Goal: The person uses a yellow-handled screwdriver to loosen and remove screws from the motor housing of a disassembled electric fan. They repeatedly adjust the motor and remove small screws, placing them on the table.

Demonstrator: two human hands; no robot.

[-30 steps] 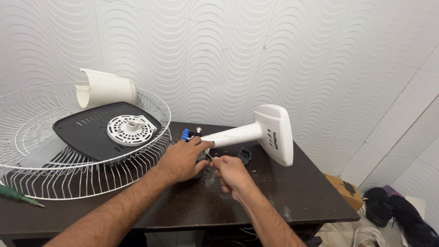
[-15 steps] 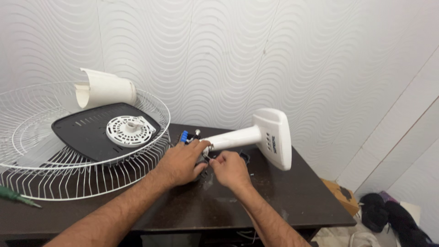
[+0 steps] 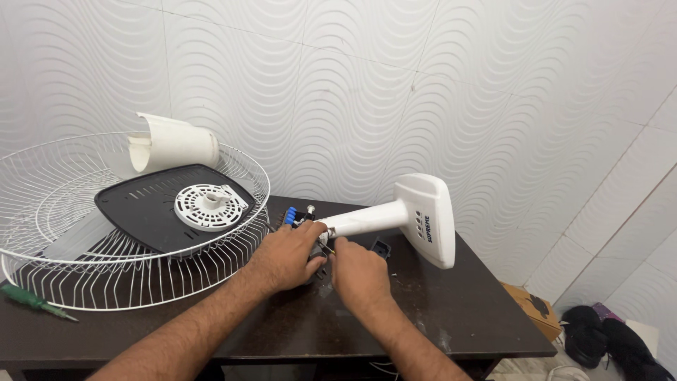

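White wavy wall tiles back a dark counter (image 3: 458, 310) where a fan lies in pieces. At left, the wire guard (image 3: 84, 233) cradles a black panel (image 3: 141, 208), a white grille disc (image 3: 210, 207) and a white cover (image 3: 173, 144); a green screwdriver (image 3: 35, 302) lies at lower left. At centre the white neck (image 3: 395, 212) lies on its side. The left hand (image 3: 289, 257) closes around the dark part at the neck's end, and the right hand (image 3: 360, 271) pinches something small there; what it is I cannot tell. Dismantling looks well advanced, with the neck joint apparently left.
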